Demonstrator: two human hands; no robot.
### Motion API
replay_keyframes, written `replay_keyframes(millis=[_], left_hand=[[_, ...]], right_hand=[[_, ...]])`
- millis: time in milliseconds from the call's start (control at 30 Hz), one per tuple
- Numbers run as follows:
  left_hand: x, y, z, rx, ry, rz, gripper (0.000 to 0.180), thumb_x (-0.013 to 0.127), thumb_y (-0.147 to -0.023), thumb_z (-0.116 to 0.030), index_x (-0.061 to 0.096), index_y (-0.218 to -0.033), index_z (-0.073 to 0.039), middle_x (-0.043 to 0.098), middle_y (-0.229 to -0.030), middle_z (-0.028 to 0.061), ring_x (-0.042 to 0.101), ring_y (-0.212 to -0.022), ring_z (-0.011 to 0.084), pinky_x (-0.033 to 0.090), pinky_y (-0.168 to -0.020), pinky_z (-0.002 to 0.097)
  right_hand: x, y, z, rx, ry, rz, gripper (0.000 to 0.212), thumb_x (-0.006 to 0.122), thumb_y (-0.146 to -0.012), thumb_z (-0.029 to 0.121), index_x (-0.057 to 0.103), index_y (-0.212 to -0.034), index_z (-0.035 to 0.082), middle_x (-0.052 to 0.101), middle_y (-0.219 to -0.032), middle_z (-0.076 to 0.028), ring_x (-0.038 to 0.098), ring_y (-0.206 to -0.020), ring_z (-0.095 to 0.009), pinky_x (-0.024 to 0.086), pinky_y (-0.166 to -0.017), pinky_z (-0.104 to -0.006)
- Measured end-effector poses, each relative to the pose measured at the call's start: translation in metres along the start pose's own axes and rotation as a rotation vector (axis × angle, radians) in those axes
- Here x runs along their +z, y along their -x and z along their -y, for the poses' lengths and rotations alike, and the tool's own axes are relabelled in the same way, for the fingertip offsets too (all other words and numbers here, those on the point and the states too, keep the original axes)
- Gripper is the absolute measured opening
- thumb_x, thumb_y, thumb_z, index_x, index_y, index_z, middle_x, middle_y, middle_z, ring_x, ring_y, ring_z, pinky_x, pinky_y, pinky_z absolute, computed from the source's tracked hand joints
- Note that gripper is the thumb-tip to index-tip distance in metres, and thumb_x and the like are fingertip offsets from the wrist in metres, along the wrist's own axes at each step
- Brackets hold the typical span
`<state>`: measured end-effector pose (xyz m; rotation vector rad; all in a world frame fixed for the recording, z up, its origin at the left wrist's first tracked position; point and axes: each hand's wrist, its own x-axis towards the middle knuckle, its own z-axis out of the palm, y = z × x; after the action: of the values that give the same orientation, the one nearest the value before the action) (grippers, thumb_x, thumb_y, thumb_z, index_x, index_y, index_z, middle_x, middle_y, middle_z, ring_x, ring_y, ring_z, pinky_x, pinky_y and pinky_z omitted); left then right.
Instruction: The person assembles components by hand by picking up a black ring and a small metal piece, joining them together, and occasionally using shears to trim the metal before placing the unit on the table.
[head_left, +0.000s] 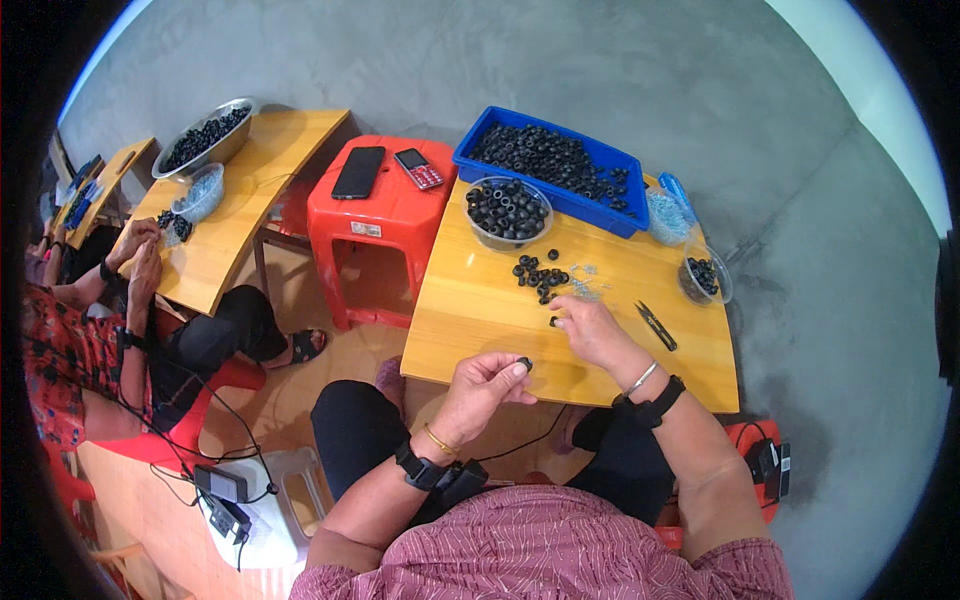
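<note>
My left hand, over the table's near edge, pinches a small black ring-shaped part between thumb and fingers. My right hand is low over the wooden table, its fingertips closed at another small black part. Just beyond it lies a loose group of black ring-shaped parts, beside a scatter of tiny clear pieces. Black tweezers rest to the right of my right hand.
A blue tray of black parts stands at the back, with a clear tub before it. Clear pieces and a tilted cup sit right. A red stool holds two phones. At left, a co-worker's hands work.
</note>
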<state>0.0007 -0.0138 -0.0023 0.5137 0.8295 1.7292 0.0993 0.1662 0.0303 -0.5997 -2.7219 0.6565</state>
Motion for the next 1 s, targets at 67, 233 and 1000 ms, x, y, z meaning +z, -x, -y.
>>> replay_keyframes(millis=[67, 233, 1000], left_hand=[[0.000, -0.001, 0.000, 0.001, 0.006, 0.001, 0.013, 0.053, -0.083, -0.006, 0.056, -0.092, 0.002, 0.055, -0.075, 0.0027, 0.053, -0.065, 0.0084, 0.054, -0.064, 0.0286], [0.003, -0.003, 0.000, 0.010, -0.028, -0.019, 0.012, 0.051, -0.084, -0.007, 0.056, -0.092, 0.001, 0.055, -0.074, 0.0041, 0.054, -0.064, 0.0101, 0.053, -0.066, 0.0310], [0.053, 0.027, -0.019, 0.051, -0.073, 0.208, 0.017, 0.054, -0.084, -0.010, 0.056, -0.096, 0.001, 0.058, -0.080, 0.0055, 0.059, -0.071, 0.0134, 0.052, -0.069, 0.0282]], right_hand=[[0.005, -0.001, -0.009, -0.135, 0.115, 0.009, 0.017, 0.056, -0.073, 0.005, 0.052, -0.090, 0.002, 0.057, -0.081, -0.019, 0.055, -0.077, -0.036, 0.044, -0.069, -0.0407], [0.004, 0.002, -0.006, -0.017, 0.029, 0.035, 0.013, 0.055, -0.073, 0.003, 0.051, -0.085, 0.002, 0.056, -0.078, -0.015, 0.055, -0.070, -0.032, 0.045, -0.064, -0.0360], [-0.053, 0.084, 0.070, -0.059, -1.086, -0.058, 0.010, 0.046, -0.085, 0.002, 0.052, -0.092, 0.001, 0.057, -0.079, -0.006, 0.054, -0.069, -0.010, 0.045, -0.064, -0.0216]])
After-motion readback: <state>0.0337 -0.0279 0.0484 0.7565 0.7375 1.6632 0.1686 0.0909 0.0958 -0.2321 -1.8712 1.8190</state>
